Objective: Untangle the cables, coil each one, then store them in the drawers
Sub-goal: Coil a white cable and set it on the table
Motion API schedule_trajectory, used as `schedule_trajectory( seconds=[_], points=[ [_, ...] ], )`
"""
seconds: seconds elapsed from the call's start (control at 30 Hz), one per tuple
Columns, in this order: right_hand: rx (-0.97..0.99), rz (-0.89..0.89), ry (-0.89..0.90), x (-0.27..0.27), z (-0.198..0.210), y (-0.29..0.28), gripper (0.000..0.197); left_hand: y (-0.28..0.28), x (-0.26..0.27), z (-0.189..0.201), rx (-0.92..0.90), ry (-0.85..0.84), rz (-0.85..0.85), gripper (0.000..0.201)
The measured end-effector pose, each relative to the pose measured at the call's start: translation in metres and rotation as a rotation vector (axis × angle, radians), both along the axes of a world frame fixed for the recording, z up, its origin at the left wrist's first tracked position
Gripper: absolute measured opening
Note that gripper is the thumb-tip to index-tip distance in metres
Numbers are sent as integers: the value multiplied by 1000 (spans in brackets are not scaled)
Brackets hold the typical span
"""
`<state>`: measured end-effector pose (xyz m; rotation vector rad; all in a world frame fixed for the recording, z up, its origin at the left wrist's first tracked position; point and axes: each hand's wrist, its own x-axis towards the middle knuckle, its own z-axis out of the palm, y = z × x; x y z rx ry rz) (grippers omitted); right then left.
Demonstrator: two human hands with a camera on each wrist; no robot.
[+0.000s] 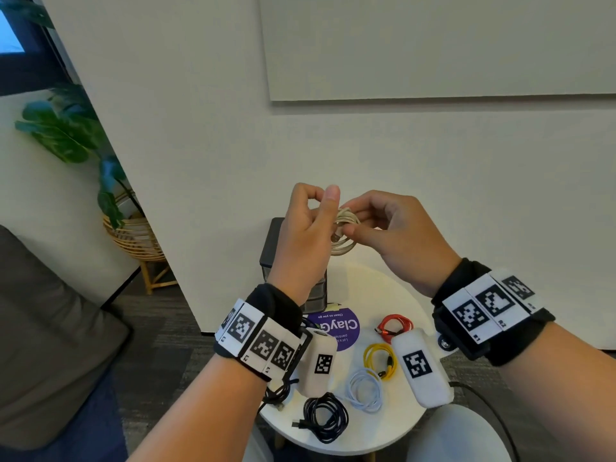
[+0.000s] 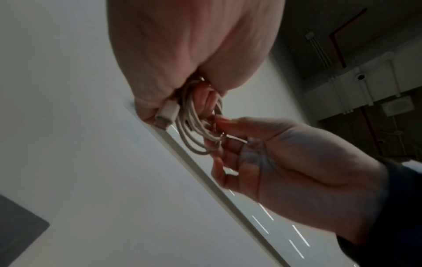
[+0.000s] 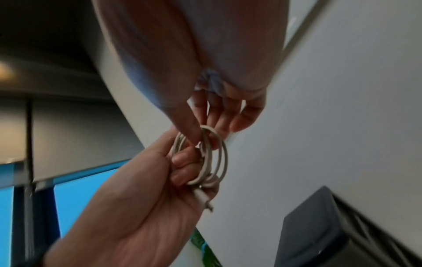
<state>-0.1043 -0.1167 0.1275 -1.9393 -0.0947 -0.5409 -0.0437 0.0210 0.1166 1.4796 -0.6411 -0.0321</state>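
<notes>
A: Pale walls are closing in behind the small round white table (image 1: 393, 425), which is carrying the dark stacked drawer unit (image 1: 271, 248) at its far edge. How far along is the job looking?

B: Well along on the coiling, I'd judge. Four cables are already lying coiled on the table: the black cable (image 1: 325, 416) nearest, the pale blue-white one (image 1: 365, 390), the yellow one (image 1: 380, 360) and the red one (image 1: 395, 325). Nothing is showing as stored yet.

A: And the hands?

B: Both are working in the air above the drawer unit. The left hand (image 1: 308, 228) is curling round the beige coiled cable (image 1: 345, 233), with a white plug (image 2: 166, 113) poking out beside the loops. The right hand (image 1: 393, 235) is pinching the same coil between thumb and fingertip, its other fingers spreading loosely.

A: Room to move?

B: Plenty of air is lying between hands and tabletop. Coils are sitting near the table's front rim, and the wall is standing close behind the drawers, so reaching there is looking tight.
</notes>
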Motion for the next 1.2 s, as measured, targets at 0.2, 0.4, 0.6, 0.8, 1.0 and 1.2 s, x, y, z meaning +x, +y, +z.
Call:
schedule_trajectory(
  seconds=[0.2,0.4,0.6,0.8,1.0,1.2],
  points=[
    [390,77,85,2,-6,-1,22,7,-1,0,-73,88,-180,21],
    [501,94,152,1,-16,5,26,7,2,-7,-87,164,-187,9],
    [-78,-46,100,4,-13,4,27,5,6,-13,-59,175,-164,7],
    [-542,-92,183,10,-13,7,17,-3,10,-29,40,114,-57,6],
    [-490,70,451,6,-25,-7,11,-3,13,-59,187,115,-4,5],
    [60,137,547,6,-51,-20,17,-3,14,-77,194,303,-137,3]
  ],
)
